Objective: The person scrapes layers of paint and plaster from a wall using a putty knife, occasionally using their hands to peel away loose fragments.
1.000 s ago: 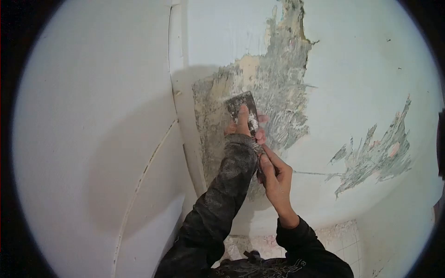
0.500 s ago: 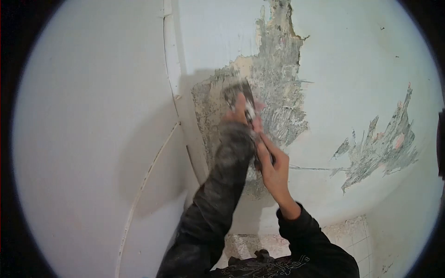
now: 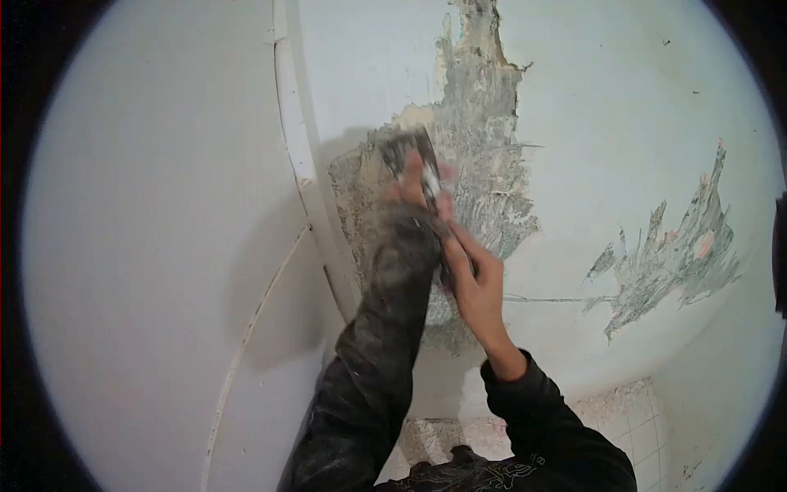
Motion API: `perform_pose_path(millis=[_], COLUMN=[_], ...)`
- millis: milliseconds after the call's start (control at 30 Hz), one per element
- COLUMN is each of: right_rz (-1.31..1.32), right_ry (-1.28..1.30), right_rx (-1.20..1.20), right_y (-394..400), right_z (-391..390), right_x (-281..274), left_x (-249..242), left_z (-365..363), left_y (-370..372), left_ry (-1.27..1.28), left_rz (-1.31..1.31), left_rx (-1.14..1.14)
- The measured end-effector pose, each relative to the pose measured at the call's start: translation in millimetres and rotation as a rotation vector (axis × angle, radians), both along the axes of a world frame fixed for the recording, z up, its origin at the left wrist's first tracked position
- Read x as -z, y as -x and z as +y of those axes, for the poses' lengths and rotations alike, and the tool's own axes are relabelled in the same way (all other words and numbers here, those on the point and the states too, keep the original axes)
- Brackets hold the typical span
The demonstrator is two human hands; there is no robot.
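A scraper (image 3: 399, 152) with a broad dark blade is held against the bare grey patch (image 3: 479, 107) where the wall's white coat is gone. My left hand (image 3: 412, 184), smeared by motion, is closed around the tool just behind the blade, with a finger lying along it. Lower down, my right hand (image 3: 479, 287) grips the handle end, which is mostly hidden by the fingers and the left sleeve. Ragged edges of pale coating border the patch above the blade.
A second scraped patch (image 3: 684, 258) lies to the right, joined by a thin dark scratch (image 3: 557, 299). On the left, a raised vertical strip (image 3: 288, 123) runs down the corner beside a plain white surface (image 3: 147, 205). White tiles (image 3: 643, 422) show below.
The view has shifted slightly, so the wall patch sits further left. The scraper and both hands are a little higher and further left in view, with the grip unchanged.
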State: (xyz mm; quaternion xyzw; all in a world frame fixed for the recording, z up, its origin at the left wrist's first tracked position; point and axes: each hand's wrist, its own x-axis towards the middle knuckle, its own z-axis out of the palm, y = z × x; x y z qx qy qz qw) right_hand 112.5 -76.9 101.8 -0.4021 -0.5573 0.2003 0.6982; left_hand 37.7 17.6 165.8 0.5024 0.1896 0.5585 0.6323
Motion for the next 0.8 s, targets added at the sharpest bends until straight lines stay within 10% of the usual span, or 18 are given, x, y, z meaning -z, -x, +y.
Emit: perform_pose_path(millis=[467, 633, 800], right_rz=[0.178, 0.178, -0.157], right_ry=[0.078, 0.046, -0.114], right_rx=[-0.217, -0.186, 0.031], right_y=[-13, -18, -20], right_z=[4, 9, 7], right_x=[-11, 13, 13], left_x=[-15, 28, 17], left_z=[-23, 35, 8], left_y=[1, -25, -14], left_ry=[0.105, -0.247, 0.067], left_rz=[-0.035, -0.068, 0.004], left_rx=[-0.030, -0.457, -0.066])
